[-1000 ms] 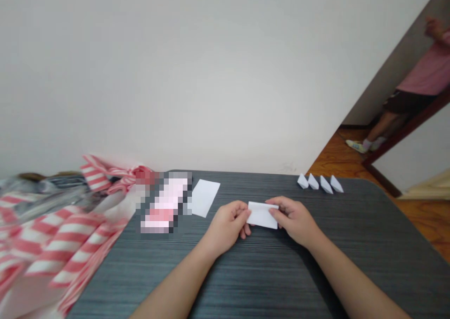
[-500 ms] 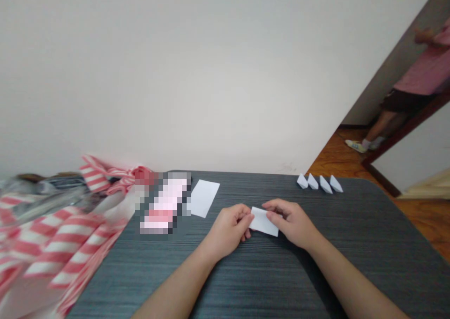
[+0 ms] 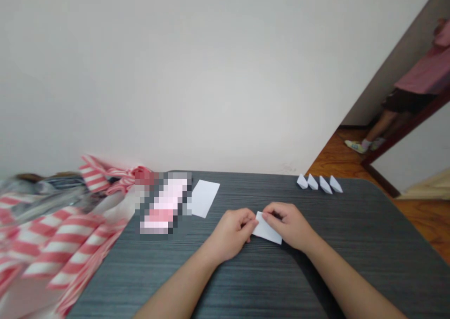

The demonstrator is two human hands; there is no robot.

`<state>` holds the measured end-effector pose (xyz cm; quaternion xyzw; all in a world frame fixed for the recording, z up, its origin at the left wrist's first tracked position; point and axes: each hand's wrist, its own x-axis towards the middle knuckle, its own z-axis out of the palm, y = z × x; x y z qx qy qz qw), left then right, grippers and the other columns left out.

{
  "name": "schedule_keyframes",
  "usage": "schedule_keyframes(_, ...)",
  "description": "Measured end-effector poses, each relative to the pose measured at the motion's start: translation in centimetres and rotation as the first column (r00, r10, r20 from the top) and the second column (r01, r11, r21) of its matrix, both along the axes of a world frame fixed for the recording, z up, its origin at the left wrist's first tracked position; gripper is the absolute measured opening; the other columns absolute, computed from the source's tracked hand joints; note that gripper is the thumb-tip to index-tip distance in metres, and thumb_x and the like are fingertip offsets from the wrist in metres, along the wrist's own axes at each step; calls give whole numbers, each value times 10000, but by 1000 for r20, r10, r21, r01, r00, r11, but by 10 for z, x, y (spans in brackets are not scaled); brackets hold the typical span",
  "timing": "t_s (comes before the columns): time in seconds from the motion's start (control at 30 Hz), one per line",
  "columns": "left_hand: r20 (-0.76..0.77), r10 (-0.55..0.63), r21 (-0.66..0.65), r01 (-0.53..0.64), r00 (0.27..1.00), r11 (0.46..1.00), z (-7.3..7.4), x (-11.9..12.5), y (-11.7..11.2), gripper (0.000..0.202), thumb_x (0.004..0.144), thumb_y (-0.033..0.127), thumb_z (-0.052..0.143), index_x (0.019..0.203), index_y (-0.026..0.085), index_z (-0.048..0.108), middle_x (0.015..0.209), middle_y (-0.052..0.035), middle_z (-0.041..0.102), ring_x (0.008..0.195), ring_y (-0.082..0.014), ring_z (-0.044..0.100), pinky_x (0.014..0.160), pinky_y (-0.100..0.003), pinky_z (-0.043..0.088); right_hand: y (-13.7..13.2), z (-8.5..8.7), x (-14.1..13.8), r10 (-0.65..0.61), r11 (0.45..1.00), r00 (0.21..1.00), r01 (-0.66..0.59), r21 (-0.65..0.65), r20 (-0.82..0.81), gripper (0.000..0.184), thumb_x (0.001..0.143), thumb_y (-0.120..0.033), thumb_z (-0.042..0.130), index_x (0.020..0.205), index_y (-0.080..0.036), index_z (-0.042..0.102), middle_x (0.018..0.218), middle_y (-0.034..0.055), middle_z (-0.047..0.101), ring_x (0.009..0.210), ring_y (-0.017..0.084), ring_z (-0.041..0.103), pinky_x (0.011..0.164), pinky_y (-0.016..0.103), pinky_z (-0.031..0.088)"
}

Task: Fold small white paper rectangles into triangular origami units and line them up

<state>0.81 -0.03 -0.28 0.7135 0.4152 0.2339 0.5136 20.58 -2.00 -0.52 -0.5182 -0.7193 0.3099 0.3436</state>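
Observation:
Both my hands meet over a small folded white paper (image 3: 268, 232) on the dark grey table (image 3: 267, 281). My left hand (image 3: 232, 232) pinches its left corner with curled fingers. My right hand (image 3: 290, 225) covers the paper's right part, fingers bent down onto it. The sheet lies tilted, its near right corner poking out under my right hand.
A flat white sheet (image 3: 204, 197) lies left of my hands beside a blurred-out pink object (image 3: 163, 205). Several small folded paper pieces (image 3: 319, 183) stand in a row at the far right edge. Red-and-white striped cloth (image 3: 59, 237) hangs at left. A person (image 3: 411, 92) stands in the doorway.
My hands have drawn closer together and slightly nearer to me. The paper has turned clockwise and shows less between them. The person in the doorway has shifted.

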Motion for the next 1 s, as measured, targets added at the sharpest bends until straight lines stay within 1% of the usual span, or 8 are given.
schedule_keyframes(0.13,-18,-18,26,19,1000,999,0,0,0,259,901,349,516,729,175,600,542,18,588,502,-121,523,507,-200,346,0,1,-2,30,999,999,-30,-20,-25,153,884,-247,599,807,-176,710,761,37,711,712,174,636,663,261,454)
schedule_keyframes(0.33,-50,-49,40,51,998,998,0,0,-1,268,919,349,494,747,170,595,565,22,588,521,-116,521,515,-199,349,-1,2,-4,19,1000,1000,-19,-2,-25,187,877,-188,578,733,-170,695,704,22,691,661,153,616,633,247,439)
schedule_keyframes(0.53,-97,-72,97,82,993,992,0,-1,0,276,924,328,481,727,165,587,576,22,587,547,-115,510,524,-205,320,1,-1,-4,31,999,999,-31,5,-44,145,867,-186,594,777,-171,707,747,25,702,702,157,628,663,246,450)
schedule_keyframes(0.67,-104,-83,116,95,991,989,1,-2,0,257,915,308,493,722,164,584,579,27,587,548,-109,501,533,-205,318,1,0,-5,43,999,998,-42,21,-40,168,867,-163,577,752,-174,699,731,18,698,692,152,625,664,243,445)
schedule_keyframes(0.8,-91,-82,91,90,992,992,1,-2,0,250,912,320,498,740,166,594,584,23,591,558,-115,523,537,-205,336,1,1,-5,36,999,998,-36,-1,-46,173,869,-172,575,748,-173,697,733,19,702,694,153,627,663,240,446)
schedule_keyframes(0.9,-47,-58,31,59,997,998,-1,-2,1,246,913,333,492,757,167,584,574,24,586,539,-117,534,523,-202,353,0,1,-3,13,999,998,-16,-42,-57,168,876,-205,579,767,-168,701,743,25,708,695,158,629,654,238,448)
schedule_keyframes(1.0,-4,-18,-25,18,1000,1000,-4,-2,1,229,906,341,502,768,171,569,561,26,583,515,-114,534,515,-199,370,0,1,-1,-19,997,999,16,-72,-47,192,881,-236,575,752,-160,695,712,26,696,663,157,615,618,235,434)
